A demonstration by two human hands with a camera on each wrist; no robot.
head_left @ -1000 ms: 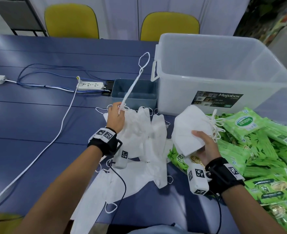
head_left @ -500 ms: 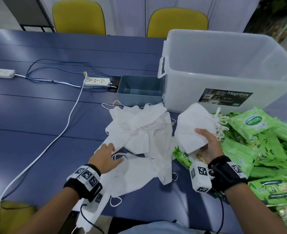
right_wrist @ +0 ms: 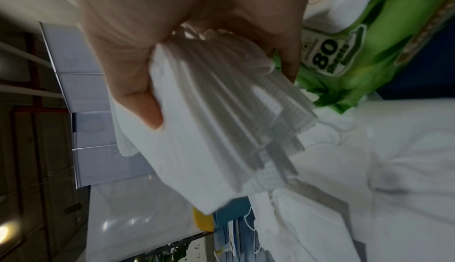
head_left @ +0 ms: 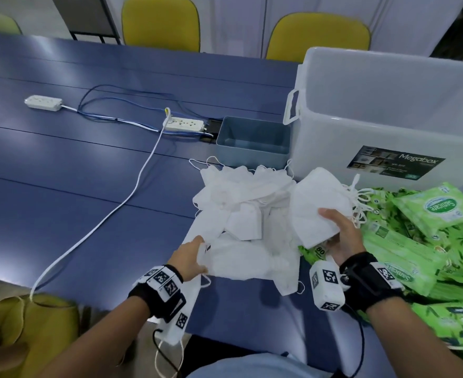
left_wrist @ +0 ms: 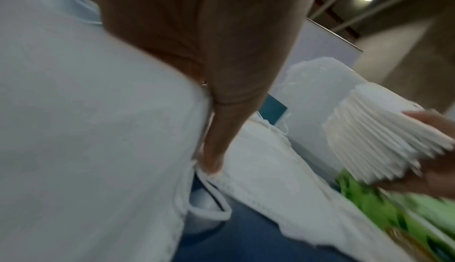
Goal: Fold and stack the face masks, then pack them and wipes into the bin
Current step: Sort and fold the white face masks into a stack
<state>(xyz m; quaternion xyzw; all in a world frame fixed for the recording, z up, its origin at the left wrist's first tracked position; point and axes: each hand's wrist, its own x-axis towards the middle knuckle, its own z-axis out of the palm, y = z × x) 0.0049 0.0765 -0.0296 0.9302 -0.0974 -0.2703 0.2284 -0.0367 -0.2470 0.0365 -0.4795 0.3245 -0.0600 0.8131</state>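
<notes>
On the far left of the dark blue surface (head_left: 61, 165) a white power strip (head_left: 43, 101) lies flat, its cable running to a second white power strip (head_left: 184, 124) nearer the middle, from which a long white cord (head_left: 107, 214) trails toward the near edge. Next comes the left hand (head_left: 188, 259), low over the surface with its fingers and thumb pinching the near corner of one loose white fabric face mask (head_left: 241, 259); the left wrist view shows a fingertip (left_wrist: 213, 166) pressed against that mask's stitched edge. Just beyond this hand lies the untidy heap of unfolded white face masks (head_left: 238, 197), spread over the surface with ear loops straggling out, and behind the heap stands a small open grey-blue plastic box (head_left: 253, 139). To the right of the heap, the right hand (head_left: 339, 236) is raised off the surface and clasps a neat stack of folded white face masks (head_left: 319, 205), thumb on top and fingers beneath; the right wrist view shows the stack's layered edges (right_wrist: 246, 122) fanned out between thumb and fingers. Behind it rises the large translucent plastic storage bin (head_left: 388, 110) with a dark label, apart from both hands. Farthest right, green packs of wet wipes (head_left: 415, 241) lie piled on the surface beside and below the right hand.
</notes>
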